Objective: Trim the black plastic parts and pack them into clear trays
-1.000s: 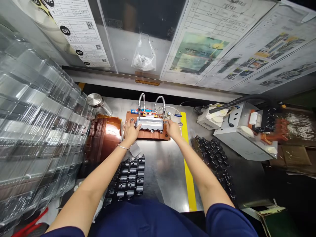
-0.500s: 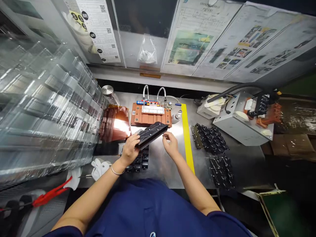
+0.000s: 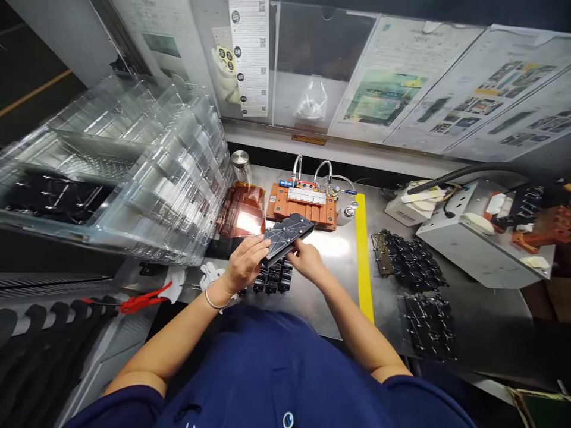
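My left hand (image 3: 245, 261) grips the left end of a black moulded plastic part (image 3: 289, 233), thumb and fingers closed on it. The part is long, with a scalloped far edge, ribs and small shiny pins on its face; it is tilted above the bench. My right hand (image 3: 307, 260) is at the part's lower right edge, fingers curled against it and fingertips partly hidden. Beneath the held part lie more black parts (image 3: 273, 279) on the bench. Just beyond it stands an orange-brown fixture (image 3: 301, 208) with a white perforated strip and hoses.
Stacked clear trays (image 3: 178, 172) rise at the left, the top one holding a black part. Amber sheets (image 3: 243, 208) and a glass jar (image 3: 241, 166) stand beside them. Right of the yellow tape (image 3: 364, 261) are black parts (image 3: 410, 258) and a grey machine (image 3: 473, 238).
My view has swung left, bringing the top of the tray stack into sight. My right hand has moved in under the edge of the black plastic part, which my left hand still holds.
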{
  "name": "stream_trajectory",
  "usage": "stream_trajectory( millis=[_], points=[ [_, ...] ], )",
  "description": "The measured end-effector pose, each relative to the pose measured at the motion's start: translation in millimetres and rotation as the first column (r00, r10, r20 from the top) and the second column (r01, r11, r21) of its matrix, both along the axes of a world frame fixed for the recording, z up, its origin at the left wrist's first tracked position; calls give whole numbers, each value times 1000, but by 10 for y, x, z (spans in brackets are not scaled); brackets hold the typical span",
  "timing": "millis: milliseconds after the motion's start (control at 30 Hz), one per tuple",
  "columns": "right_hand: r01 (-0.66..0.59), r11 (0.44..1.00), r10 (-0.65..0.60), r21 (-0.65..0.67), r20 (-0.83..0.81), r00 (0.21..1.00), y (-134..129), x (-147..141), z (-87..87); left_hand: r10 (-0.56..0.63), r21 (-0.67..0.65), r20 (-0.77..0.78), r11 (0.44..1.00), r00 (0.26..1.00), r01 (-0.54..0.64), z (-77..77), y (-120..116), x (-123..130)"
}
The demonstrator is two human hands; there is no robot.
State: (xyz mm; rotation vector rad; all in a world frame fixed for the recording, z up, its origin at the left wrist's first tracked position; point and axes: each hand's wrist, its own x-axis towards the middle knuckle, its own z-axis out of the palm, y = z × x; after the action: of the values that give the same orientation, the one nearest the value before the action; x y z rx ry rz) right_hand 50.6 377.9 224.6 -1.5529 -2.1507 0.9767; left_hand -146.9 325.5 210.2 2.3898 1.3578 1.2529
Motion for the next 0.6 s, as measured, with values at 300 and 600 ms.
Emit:
stream_trajectory(
  millis=[300,600],
  points=[
    [-603,780,338,-166,-700,629,-385,-409,324,209,160,-139,969,968,-186,991,-297,-707],
    [-458,888,453,48,89,887,-135,-1367,-637,827,242,-391,515,403,-822,2088,212,-2018]
  ],
)
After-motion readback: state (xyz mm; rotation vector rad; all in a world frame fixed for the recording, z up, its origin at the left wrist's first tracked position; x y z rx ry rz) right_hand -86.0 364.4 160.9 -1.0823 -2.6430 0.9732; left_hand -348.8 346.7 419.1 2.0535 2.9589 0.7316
